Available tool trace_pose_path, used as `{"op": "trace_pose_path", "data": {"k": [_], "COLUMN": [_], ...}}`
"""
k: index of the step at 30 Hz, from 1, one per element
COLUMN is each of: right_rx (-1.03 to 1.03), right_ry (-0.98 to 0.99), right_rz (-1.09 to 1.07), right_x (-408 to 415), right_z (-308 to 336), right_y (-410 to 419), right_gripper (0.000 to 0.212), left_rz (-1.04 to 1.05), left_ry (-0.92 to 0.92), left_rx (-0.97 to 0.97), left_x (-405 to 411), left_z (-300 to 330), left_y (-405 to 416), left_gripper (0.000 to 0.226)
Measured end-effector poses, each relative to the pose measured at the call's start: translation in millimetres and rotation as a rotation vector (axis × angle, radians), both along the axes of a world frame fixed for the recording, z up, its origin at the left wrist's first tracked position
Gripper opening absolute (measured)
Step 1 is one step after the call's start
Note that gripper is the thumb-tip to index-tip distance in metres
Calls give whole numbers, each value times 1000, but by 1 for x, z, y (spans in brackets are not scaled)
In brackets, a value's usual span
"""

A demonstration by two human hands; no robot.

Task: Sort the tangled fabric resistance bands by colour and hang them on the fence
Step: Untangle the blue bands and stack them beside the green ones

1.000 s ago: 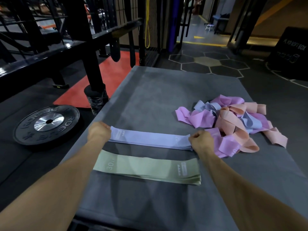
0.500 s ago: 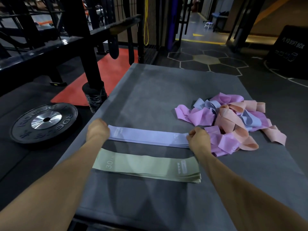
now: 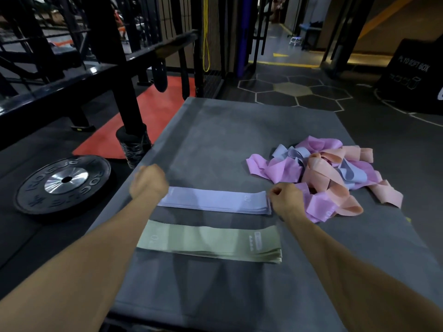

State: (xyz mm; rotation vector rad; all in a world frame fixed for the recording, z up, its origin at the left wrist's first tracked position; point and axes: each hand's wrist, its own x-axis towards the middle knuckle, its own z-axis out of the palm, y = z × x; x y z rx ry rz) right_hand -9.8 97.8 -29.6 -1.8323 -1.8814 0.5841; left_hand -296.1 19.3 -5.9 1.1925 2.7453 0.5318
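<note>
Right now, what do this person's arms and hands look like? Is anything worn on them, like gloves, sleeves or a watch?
Both forearms are bare as far as the picture shows, with no sleeves in sight. The left hand and the right hand wear no gloves. No watch, bracelet or ring shows on either wrist or hand from this angle, and no markings can be seen on them.

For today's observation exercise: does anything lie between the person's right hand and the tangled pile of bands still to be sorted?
Nothing visible does. The right hand is already against the near edge of the tangled pile, at the lavender stack's end.
</note>
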Motion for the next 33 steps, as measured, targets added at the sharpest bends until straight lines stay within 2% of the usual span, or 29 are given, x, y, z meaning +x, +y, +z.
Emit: {"op": "trace_pose_path", "data": {"k": [3, 6, 12, 16, 21, 25, 29, 33], "right_rx": [20, 65, 76, 95, 142, 156, 170, 176], "right_ry": [52, 104, 59, 112, 77, 6, -118, 26], "right_rz": [-13, -63, -136, -221, -244, -209, -118, -119], "right_x": [19, 44, 105, 145, 187, 200, 196, 192], "right_z": [10, 17, 27, 29, 21, 11, -6, -2], "right_y": [6, 13, 35, 54, 87, 104, 121, 113], "right_gripper": [20, 19, 20, 24, 30, 41, 34, 27], "left_rz": [-144, -259, -502, -607, -769, -807, -803, -808], "left_ry": [-52, -179, -318, -318, -304, -272, -192, -174], "left_rx": [64, 150, 200, 226, 226, 233, 216, 173], "left_x": [40, 93, 196, 252, 305, 330, 333, 327], "left_z": [13, 19, 18, 14, 6, -3, -11, -13], "left_y": [23, 47, 98, 128, 165, 186, 196, 195], "left_gripper": [24, 21, 20, 18, 26, 28, 29, 28]}}
